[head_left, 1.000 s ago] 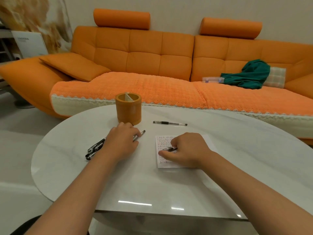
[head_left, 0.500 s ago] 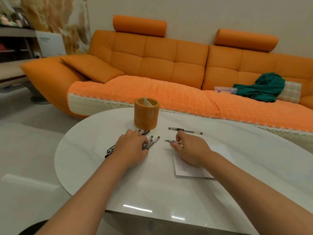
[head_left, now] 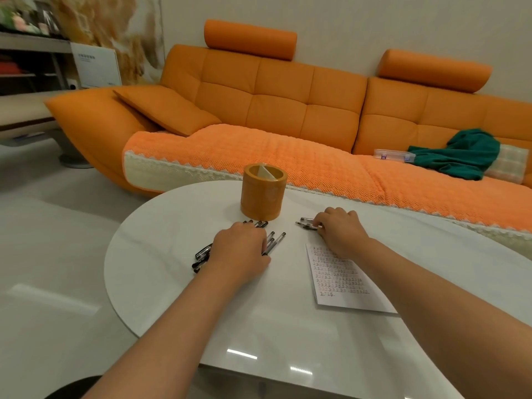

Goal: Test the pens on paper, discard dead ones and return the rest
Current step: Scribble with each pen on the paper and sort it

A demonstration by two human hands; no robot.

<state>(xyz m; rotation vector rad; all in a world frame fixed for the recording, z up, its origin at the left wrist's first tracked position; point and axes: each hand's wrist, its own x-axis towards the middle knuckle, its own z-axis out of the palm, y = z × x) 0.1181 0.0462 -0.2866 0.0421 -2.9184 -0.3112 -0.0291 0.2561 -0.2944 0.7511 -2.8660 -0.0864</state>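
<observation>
**Both hands on pens**

Our L hand point(head_left: 241, 250) lies palm-down over the pen pile point(head_left: 273, 242) on the surface point(head_left: 178, 226), grip unclear. R hand point(head_left: 341, 234) pinches loose pens point(head_left: 306, 223) near the orange holder point(head_left: 263, 197), beyond the paper point(head_left: 342, 280)

- Pen bunch point(head_left: 273, 240): the middle lies under the left hand point(head_left: 241, 249). Only capped ends at the near left and tips at the right and far side show, so the count cannot be told.
- Left hand: fingertips out of sight, so grip or mere rest cannot be told.
- Far pens point(head_left: 305, 223): right ends covered by the curled fingers of the right hand point(head_left: 341, 230); count unclear.
- Paper point(head_left: 339, 279): far corner under the right wrist; writing too small to read.
- Pen holder point(head_left: 264, 197): interior unseen past its divider.
- Worktop point(head_left: 172, 254): near right part cut off by the picture's edge.
- Shelf point(head_left: 28, 44), far left: items blurred.
</observation>
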